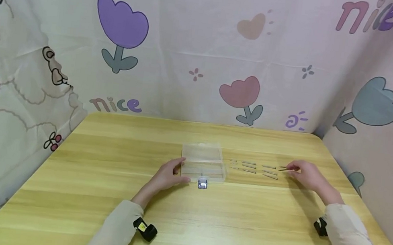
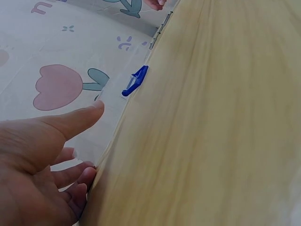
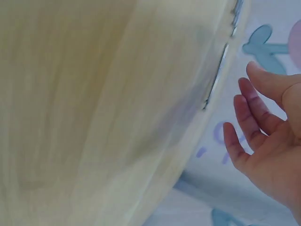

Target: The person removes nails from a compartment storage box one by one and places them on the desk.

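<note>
A clear plastic box (image 1: 202, 171) with a blue latch (image 1: 202, 183) lies on the table with its lid (image 1: 202, 152) raised at the back. My left hand (image 1: 168, 174) holds the box at its left end, thumb along the front edge and fingers at the side. In the left wrist view the blue latch (image 2: 135, 81) juts out beyond the thumb. My right hand (image 1: 305, 174) is at two dark, slim nails (image 1: 282, 167), fingertips right at their ends. In the right wrist view its fingers (image 3: 244, 113) are loosely bent, with nothing visible between them.
Right of the box, silver nails lie in groups on the wooden table (image 1: 185, 222): short ones (image 1: 234, 163), medium ones (image 1: 249, 166) and long ones (image 1: 269, 172). A patterned cloth (image 1: 182, 88) hangs behind the table and along both sides.
</note>
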The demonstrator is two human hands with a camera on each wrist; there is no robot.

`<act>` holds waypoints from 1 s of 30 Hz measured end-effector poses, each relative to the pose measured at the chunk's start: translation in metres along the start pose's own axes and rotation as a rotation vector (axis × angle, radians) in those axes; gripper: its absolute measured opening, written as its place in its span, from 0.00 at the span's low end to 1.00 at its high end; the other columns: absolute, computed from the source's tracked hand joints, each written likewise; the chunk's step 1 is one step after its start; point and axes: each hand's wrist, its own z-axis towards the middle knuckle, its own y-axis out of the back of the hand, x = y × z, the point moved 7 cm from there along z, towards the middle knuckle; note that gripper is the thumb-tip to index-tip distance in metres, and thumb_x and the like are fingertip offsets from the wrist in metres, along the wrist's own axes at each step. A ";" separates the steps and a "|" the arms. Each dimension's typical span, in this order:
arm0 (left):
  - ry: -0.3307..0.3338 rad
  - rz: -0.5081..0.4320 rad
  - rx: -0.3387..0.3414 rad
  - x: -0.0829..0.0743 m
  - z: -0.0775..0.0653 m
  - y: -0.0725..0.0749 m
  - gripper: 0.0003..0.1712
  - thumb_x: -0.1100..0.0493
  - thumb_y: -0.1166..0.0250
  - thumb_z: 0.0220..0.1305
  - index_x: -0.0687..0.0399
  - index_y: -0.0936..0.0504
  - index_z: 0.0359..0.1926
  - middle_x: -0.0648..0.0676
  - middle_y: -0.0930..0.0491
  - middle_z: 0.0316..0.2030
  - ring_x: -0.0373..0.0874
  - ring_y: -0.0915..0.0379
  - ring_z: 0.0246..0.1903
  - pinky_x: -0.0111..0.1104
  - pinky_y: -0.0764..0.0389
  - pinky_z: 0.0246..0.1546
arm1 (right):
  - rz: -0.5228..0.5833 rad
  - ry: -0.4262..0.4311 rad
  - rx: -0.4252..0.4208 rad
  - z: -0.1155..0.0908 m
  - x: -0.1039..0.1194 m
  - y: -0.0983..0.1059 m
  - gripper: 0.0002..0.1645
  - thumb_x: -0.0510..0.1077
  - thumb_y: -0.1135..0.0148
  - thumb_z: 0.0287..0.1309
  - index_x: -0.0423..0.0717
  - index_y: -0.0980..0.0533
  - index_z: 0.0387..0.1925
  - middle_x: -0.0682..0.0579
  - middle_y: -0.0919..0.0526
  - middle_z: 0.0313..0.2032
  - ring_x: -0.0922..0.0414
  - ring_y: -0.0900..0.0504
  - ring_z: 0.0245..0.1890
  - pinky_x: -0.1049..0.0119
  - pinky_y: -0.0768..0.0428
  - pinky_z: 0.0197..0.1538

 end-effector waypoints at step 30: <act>0.054 -0.134 0.081 0.013 -0.005 0.004 0.46 0.54 0.30 0.60 0.59 0.44 0.73 0.62 0.30 0.61 0.50 0.31 0.47 0.41 0.27 0.44 | 0.015 -0.020 0.070 -0.002 0.084 -0.014 0.22 0.40 0.41 0.65 0.24 0.26 0.51 0.29 0.22 0.48 0.32 0.26 0.51 0.40 0.30 0.53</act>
